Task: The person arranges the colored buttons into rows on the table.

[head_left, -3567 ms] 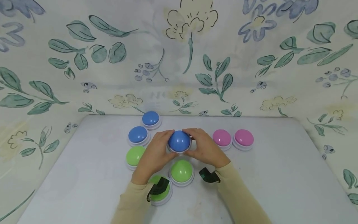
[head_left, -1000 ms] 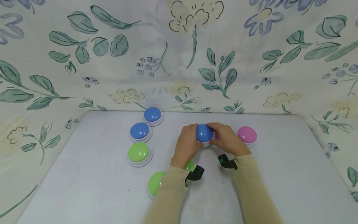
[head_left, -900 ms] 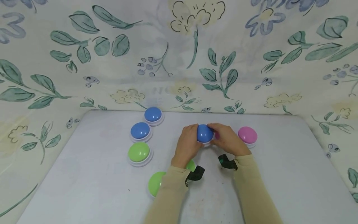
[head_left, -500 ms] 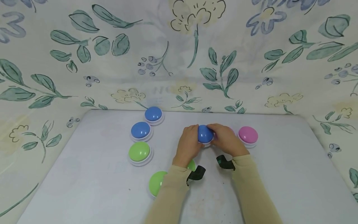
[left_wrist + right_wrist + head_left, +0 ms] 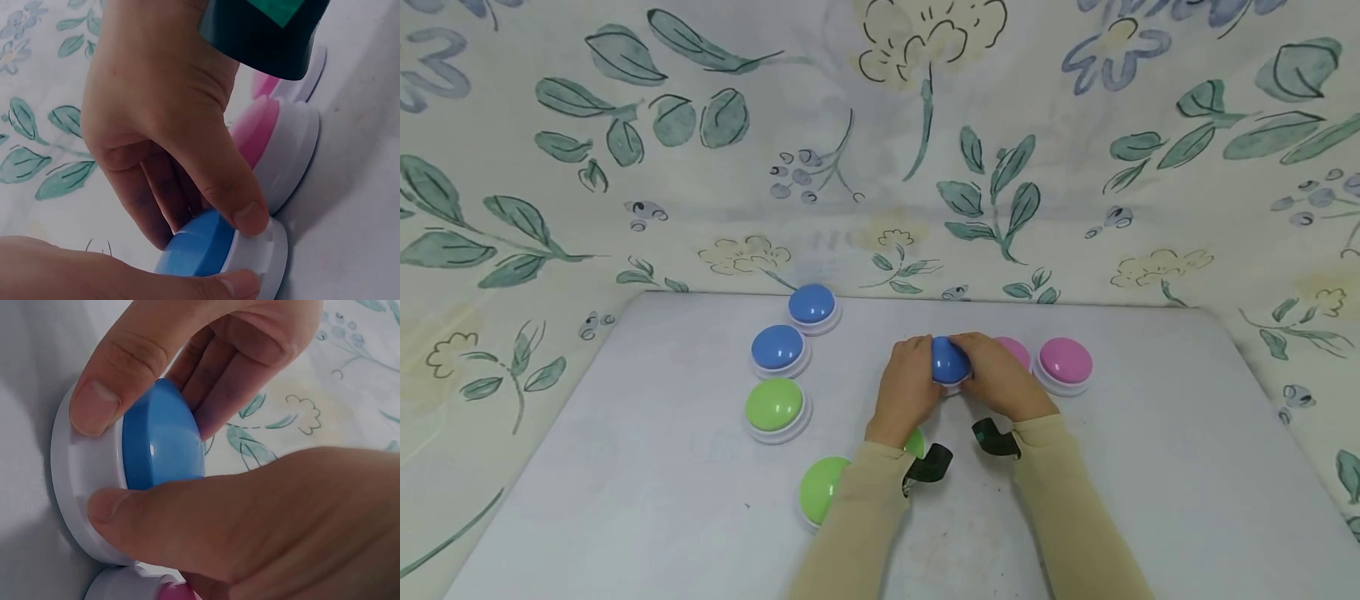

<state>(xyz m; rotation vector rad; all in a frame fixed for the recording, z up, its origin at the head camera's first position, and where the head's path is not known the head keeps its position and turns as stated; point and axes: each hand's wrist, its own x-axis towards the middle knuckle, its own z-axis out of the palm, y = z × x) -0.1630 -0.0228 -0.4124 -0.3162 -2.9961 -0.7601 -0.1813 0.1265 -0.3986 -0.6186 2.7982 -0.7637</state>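
A blue dome push button (image 5: 951, 361) on a white round base is between my two hands, right of the table's middle. My left hand (image 5: 904, 390) grips its left side and my right hand (image 5: 1006, 379) its right, thumbs in front. In the right wrist view both thumbs press the white base (image 5: 87, 464), which sits down on the table. A pink button (image 5: 257, 131) stands right up against it in the left wrist view; my right hand partly covers that one in the head view. Another pink button (image 5: 1066, 362) stands farther right.
Two blue buttons (image 5: 811, 304) and a green button (image 5: 773, 405) stand to the left. A second green button (image 5: 823, 490) is partly behind my left sleeve, and a third (image 5: 915, 442) mostly behind my left wrist. A flowered cloth (image 5: 880, 167) hangs behind the white table (image 5: 647, 467).
Both hands have carried the blue button right, from above the green button to beside the pink ones. In the last second my right hand slid slightly left, baring more of the nearer pink button.
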